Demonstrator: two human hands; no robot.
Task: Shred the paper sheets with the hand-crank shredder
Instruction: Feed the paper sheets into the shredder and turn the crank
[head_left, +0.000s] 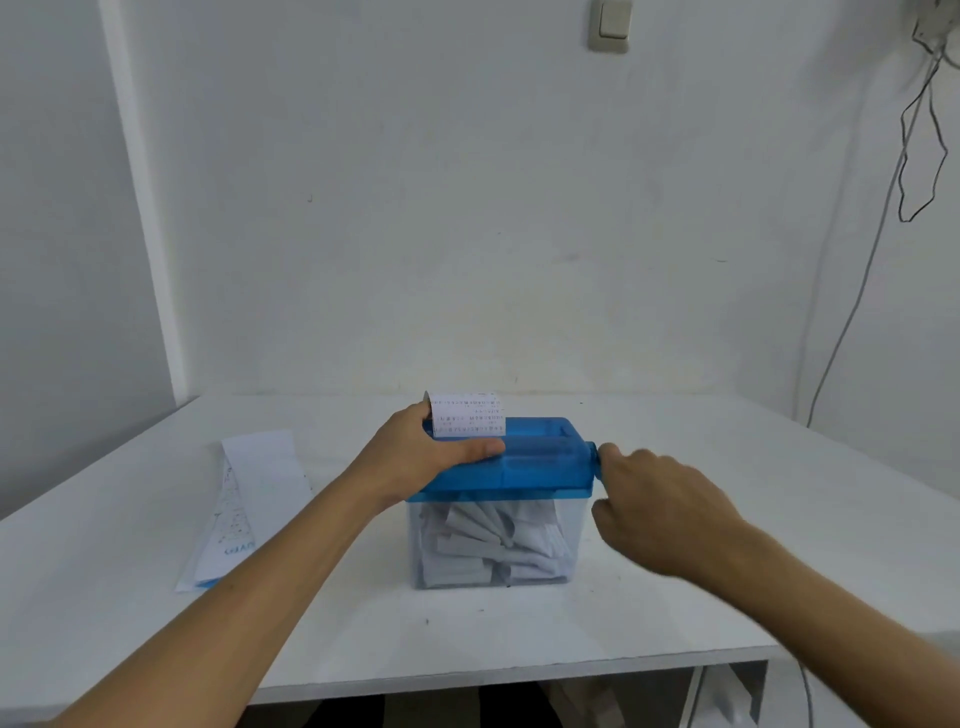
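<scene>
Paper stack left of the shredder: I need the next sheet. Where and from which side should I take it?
Probably the far right corner of the paper stack, reached from the shredder side: it lies flat, so a grip needs an edge, and that corner is nearest the left hand.

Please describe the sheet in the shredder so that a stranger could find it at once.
On the white table stands a blue-lidded shredder. The printed sheet stands upright in its slot, unlike the sheets lying flat at left.

Left hand grips shredder lid, paper sheet upright just beyond thumb; right hand at crank, grip hidden.
</scene>
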